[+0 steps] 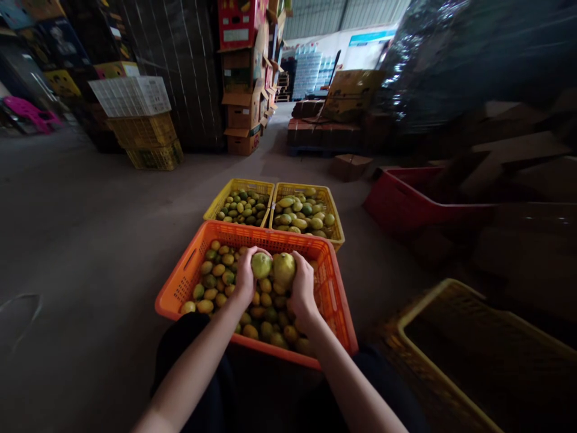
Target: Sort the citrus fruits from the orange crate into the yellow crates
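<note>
My left hand (246, 273) is wrapped round a rounded yellow-green fruit (261, 265). In my right hand (303, 281) is a slightly larger, paler yellow-green fruit (284, 269) with a small nub at its top. The two fruits are side by side above an orange plastic crate (335, 288). Many smaller oval fruits (219, 270), yellow to green, fill much of that crate. Their exact kind I cannot make out. Both forearms reach over the crate's near edge, and my fingers are partly hidden behind the held fruits.
Beyond the orange crate stand two yellow crates, a left one (215, 201) and a right one (337, 219), both holding green-yellow fruits. A yellow crate (424, 300) is at my right, with a red bin (392, 198) behind it. Stacked crates (143, 129) and cartons (241, 114) stand farther back.
</note>
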`<state>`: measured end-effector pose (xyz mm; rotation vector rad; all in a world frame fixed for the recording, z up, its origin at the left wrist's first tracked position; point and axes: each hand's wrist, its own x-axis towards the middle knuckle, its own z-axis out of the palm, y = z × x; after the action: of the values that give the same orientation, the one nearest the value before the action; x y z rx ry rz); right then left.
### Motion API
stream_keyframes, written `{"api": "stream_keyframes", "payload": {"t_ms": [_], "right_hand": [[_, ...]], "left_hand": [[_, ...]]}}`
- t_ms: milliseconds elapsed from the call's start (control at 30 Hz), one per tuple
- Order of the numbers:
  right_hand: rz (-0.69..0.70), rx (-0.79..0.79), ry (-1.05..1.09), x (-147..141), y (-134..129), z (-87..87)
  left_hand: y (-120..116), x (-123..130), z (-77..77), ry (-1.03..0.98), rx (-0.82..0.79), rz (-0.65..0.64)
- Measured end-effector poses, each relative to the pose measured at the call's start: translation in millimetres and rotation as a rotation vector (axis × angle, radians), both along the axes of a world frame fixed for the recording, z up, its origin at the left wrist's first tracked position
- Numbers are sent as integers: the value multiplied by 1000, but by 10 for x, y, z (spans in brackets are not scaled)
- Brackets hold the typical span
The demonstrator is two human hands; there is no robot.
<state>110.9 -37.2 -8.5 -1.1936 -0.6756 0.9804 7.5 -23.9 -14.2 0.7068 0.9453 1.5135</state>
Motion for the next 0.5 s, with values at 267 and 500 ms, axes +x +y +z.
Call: {"api": "stream_keyframes", "payload": {"t_ms": [267,500], "right_hand": [[82,238,-299,43,-113,110],[111,99,19,65,8,28]], "left_hand": [[-64,15,5,61,229,-50],[-7,-15,60,-394,-156,-223]]}}
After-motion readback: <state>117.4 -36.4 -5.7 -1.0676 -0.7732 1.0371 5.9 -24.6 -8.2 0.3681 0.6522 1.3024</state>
